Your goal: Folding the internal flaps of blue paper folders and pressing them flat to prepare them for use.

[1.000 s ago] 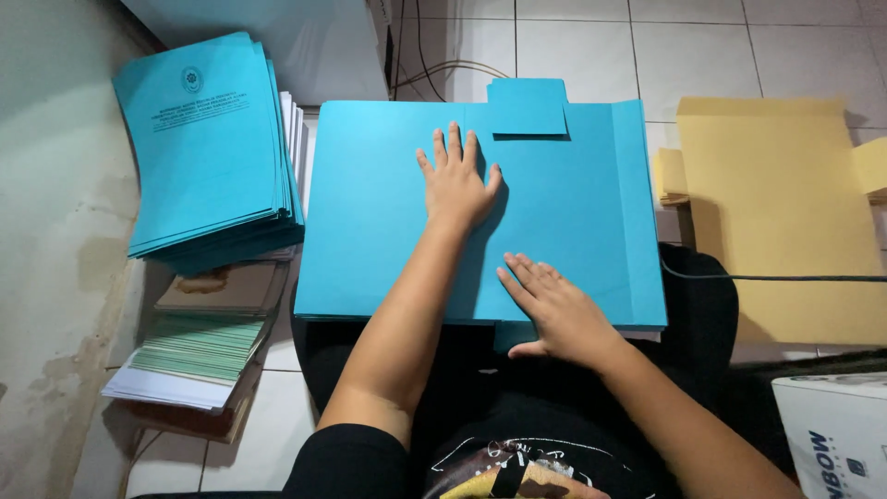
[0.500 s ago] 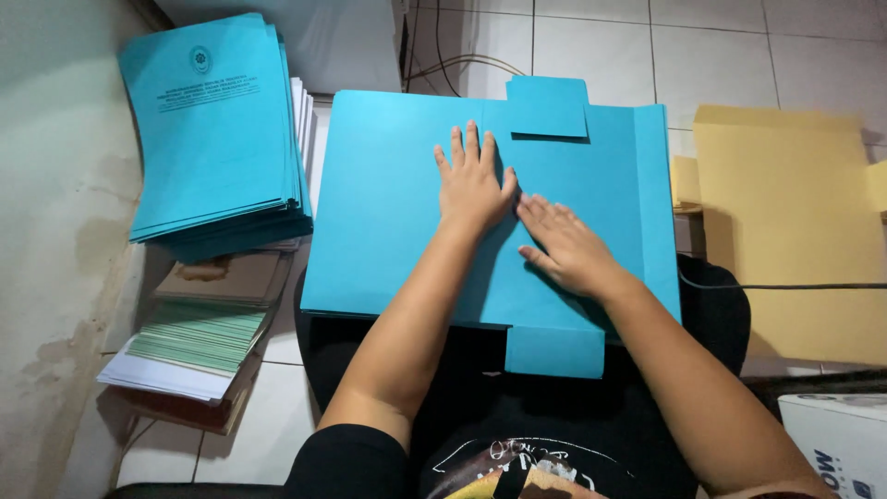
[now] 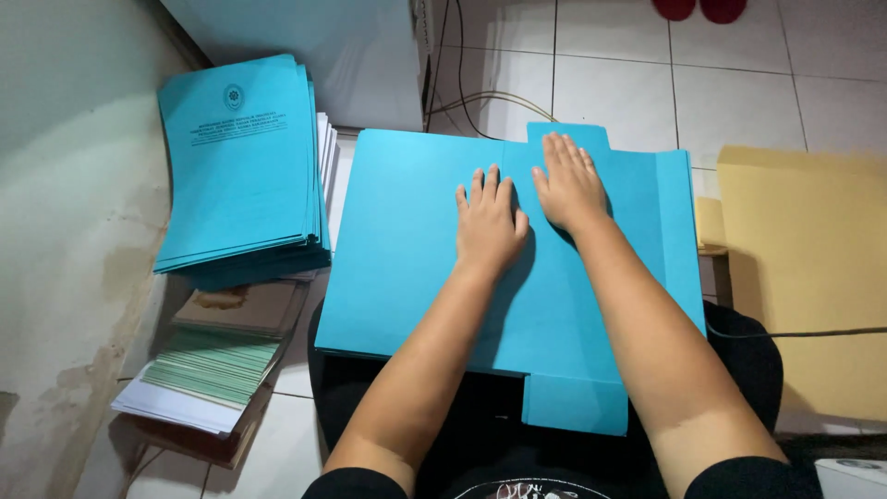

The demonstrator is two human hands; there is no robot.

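A large blue card folder (image 3: 407, 268) lies spread flat in front of me, with a flap at its far edge and another at its near edge. My left hand (image 3: 487, 225) presses flat on the middle of the folder, fingers apart. Just to its right, my right hand (image 3: 568, 183) lies flat near the far flap, fingers spread. Neither hand holds anything. Both forearms reach over the near edge of the folder.
A stack of printed blue folders (image 3: 242, 162) sits at the left. Below it lie a brown folder and a pile of green-and-white papers (image 3: 203, 374). A yellow card folder (image 3: 804, 268) lies at the right. Cables (image 3: 480, 97) run across the white tiled floor beyond.
My right hand slid from the folder's near edge up across it to the far flap. My left hand stayed pressed near the middle.
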